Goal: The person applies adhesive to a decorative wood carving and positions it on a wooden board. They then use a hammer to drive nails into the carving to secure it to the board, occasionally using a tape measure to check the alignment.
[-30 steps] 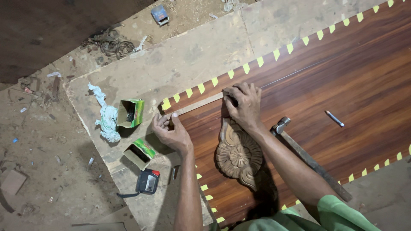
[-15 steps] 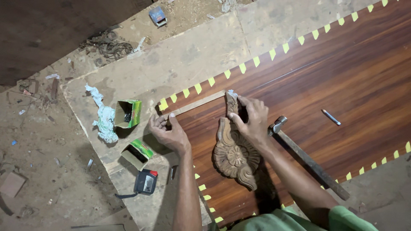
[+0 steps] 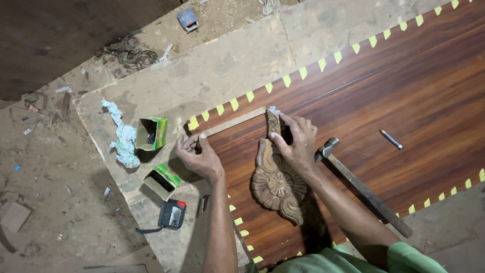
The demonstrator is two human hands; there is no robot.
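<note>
A carved wooden ornament (image 3: pixel 275 182) with a rosette lies on a dark reddish wood panel (image 3: pixel 404 91) edged with yellow tape tabs. My right hand (image 3: pixel 298 141) presses on the ornament's narrow upper end near a thin pale wood strip (image 3: pixel 232 124) along the panel's edge. My left hand (image 3: pixel 199 156) rests at the panel's corner, its fingers on the end of that strip. A hammer (image 3: pixel 361 187) lies on the panel just right of my right wrist.
Two small green open boxes (image 3: pixel 151 134) (image 3: pixel 162 179), a crumpled cloth (image 3: pixel 124 139) and a black tape measure (image 3: pixel 172 215) lie on the pale board left of the panel. A pencil (image 3: pixel 391 139) lies on the panel at right. Debris covers the dirt floor.
My right hand has slid from the strip's end down onto the ornament's top. My left hand stays at the corner. The view has shifted slightly.
</note>
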